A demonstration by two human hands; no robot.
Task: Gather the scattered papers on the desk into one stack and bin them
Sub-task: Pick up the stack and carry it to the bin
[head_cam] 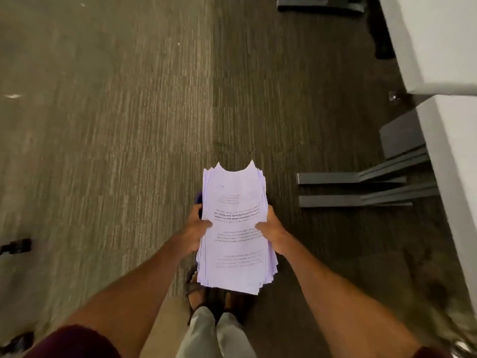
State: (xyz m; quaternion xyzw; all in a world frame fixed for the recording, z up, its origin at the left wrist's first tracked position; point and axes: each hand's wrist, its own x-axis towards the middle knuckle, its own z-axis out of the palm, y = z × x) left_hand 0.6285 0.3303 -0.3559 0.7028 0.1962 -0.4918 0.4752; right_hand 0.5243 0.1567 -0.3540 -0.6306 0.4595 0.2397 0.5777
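Since the papers (235,228) are already one stack, the gathering part looks done and only binning is left. Left hand (196,226) and right hand (272,229) each grip a side edge, thumbs on top, over the carpet (116,125). No bin in view (annoying). White desks (438,47) and their dark legs (356,188) sit to the right, well apart.

Both bare forearms extend forward and converge toward the centre. The left hand (197,229) grips the left edge of the paper stack (236,244), with its thumb lying on the top sheet. The right hand (271,228) grips the right edge likewise, thumb on top. The remaining fingers of both hands are hidden beneath.
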